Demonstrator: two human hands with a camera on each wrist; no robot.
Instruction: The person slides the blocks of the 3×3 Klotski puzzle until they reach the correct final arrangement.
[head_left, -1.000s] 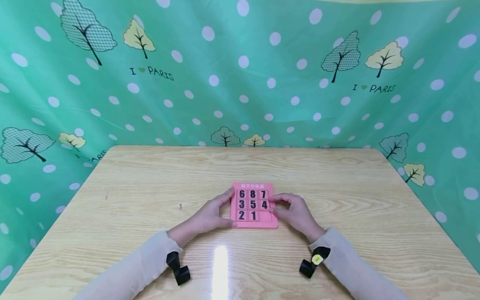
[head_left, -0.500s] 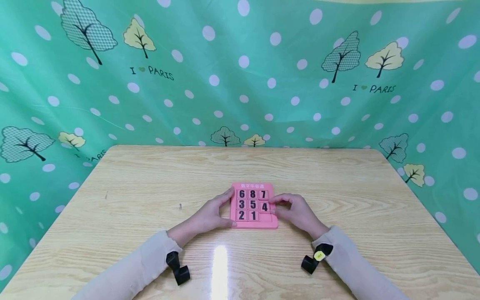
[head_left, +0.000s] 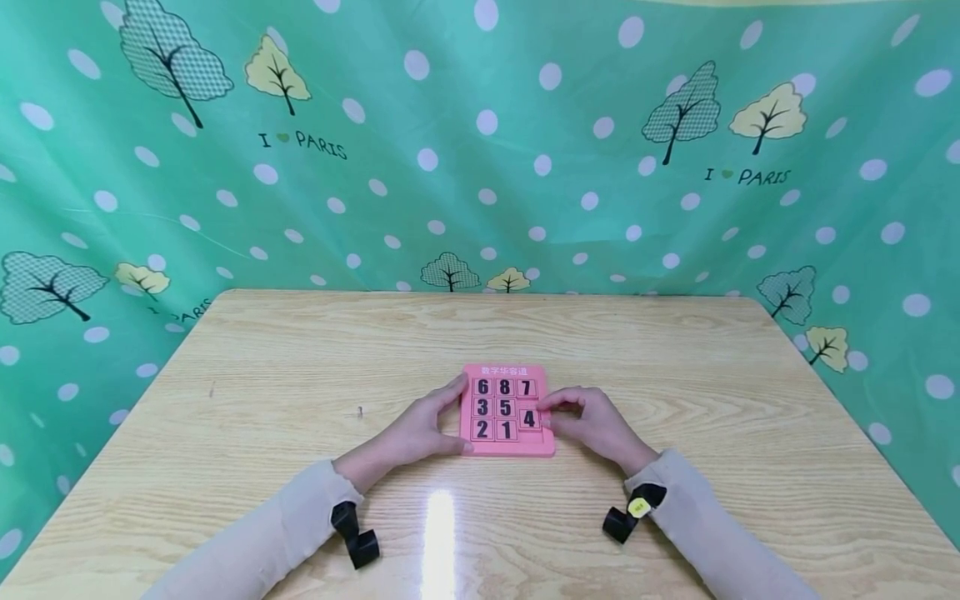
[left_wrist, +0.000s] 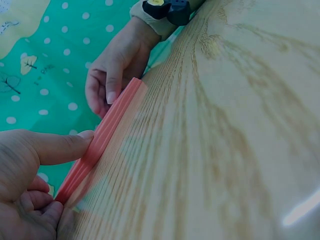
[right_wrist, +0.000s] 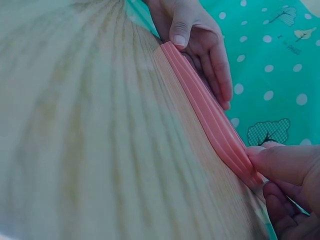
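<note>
A pink sliding number puzzle point(head_left: 510, 448) lies flat on the table. Its tiles read 6, 8, 7 on top, 3 and 5 in the middle row, 2 and 1 at the bottom. The 4 tile point(head_left: 529, 419) sits in the right column, between the middle and bottom rows, with gaps above and below. My left hand point(head_left: 420, 425) grips the frame's left side, thumb at the lower corner and fingers at the upper. At the right edge my right hand point(head_left: 592, 425) has its thumb and index finger on the 4 tile; the other fingers are tucked under.
The wooden table point(head_left: 315, 358) stretches around the puzzle, with a glare streak point(head_left: 440, 542) near its front. Behind it hangs a green dotted curtain point(head_left: 480, 167). Black cameras point(head_left: 356, 537) are strapped at both sleeves.
The 4 tile has slid down, from level with the 5 to part way into the bottom row. My right hand stays at it; the left has not visibly moved.
</note>
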